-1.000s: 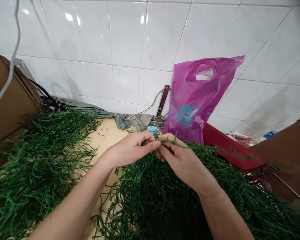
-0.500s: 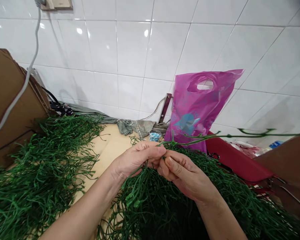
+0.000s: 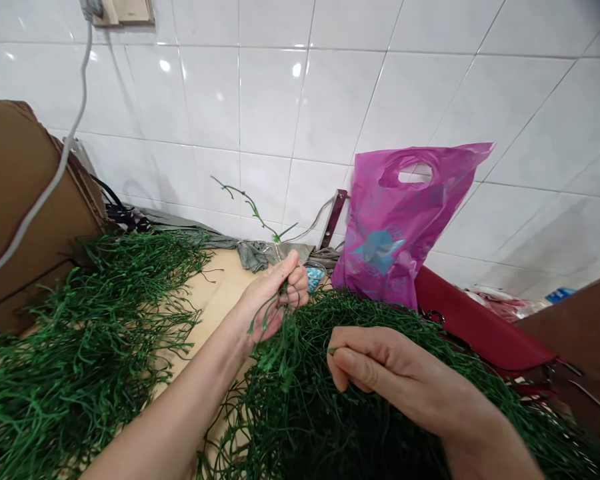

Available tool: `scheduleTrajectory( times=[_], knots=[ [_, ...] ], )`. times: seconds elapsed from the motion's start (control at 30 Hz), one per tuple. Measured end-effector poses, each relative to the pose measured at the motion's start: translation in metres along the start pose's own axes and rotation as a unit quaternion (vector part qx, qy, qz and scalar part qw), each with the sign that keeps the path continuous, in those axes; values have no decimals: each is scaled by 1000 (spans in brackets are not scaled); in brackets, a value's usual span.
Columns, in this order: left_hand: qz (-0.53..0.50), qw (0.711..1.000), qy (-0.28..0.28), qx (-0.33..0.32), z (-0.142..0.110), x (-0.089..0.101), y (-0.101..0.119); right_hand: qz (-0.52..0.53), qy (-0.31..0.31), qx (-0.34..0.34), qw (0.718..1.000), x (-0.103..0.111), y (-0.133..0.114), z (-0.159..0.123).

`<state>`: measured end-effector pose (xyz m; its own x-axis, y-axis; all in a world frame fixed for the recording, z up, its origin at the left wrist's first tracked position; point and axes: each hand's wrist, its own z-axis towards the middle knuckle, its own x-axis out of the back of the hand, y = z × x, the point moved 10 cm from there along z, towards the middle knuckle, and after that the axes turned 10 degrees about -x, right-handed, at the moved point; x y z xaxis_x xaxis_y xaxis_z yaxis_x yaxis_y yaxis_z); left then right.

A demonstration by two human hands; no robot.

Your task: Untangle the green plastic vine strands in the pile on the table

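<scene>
My left hand is closed around green plastic plant stems, which look artificial. One thin stem sticks up and to the left above its thumb, and the others hang down below the palm. My right hand is apart from it, lower and to the right, with thumb and forefinger pinched together. A tiny green bit shows at that pinch, too small to name. Under both hands spreads a large heap of similar green stems.
Another pile of green stems lies left on the tan tabletop, near a cardboard box. Against the tiled wall stand a purple plastic bag and a small tub of blue-and-white pieces. A red bag lies right.
My hands have parted: the right moved down and right, the left slightly left. The long stem that pointed right is gone from there; a stem now points up-left from my left hand.
</scene>
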<state>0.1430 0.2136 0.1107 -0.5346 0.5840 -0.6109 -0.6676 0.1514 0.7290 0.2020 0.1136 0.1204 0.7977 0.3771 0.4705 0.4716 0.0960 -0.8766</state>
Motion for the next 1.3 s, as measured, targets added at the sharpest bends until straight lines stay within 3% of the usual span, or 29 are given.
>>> scheduleTrajectory(
  times=[0.07, 0.17, 0.27, 0.47, 0.6, 0.77, 0.87, 1.1, 1.3],
  knots=[
    [114, 993, 17, 12, 1, 14, 3, -159, 41, -67, 984, 14, 10, -11],
    [223, 974, 24, 17, -1, 21, 13, -243, 178, -88, 949, 48, 11, -26],
    [289, 957, -9, 9, -4, 11, 19, -219, 285, -94, 929, 64, 7, -29],
    [336, 941, -38, 20, -8, -3, 14, -106, 376, -67, 918, 56, 0, -10],
    [344, 938, -45, 25, -9, -3, 13, -66, 330, -38, 941, 47, 6, 5],
    [275, 951, -108, 85, -14, -11, 1, 22, 308, -47, 950, 58, 25, 9],
    [290, 948, -111, 73, -12, -11, 3, 52, 278, -39, 959, 59, 28, 11],
    [289, 953, -86, 32, -7, -6, 10, -8, 262, -49, 964, 61, 16, 4],
    [320, 941, -107, 29, -8, -12, 7, -45, 306, -42, 950, 59, 9, 2]
  ],
)
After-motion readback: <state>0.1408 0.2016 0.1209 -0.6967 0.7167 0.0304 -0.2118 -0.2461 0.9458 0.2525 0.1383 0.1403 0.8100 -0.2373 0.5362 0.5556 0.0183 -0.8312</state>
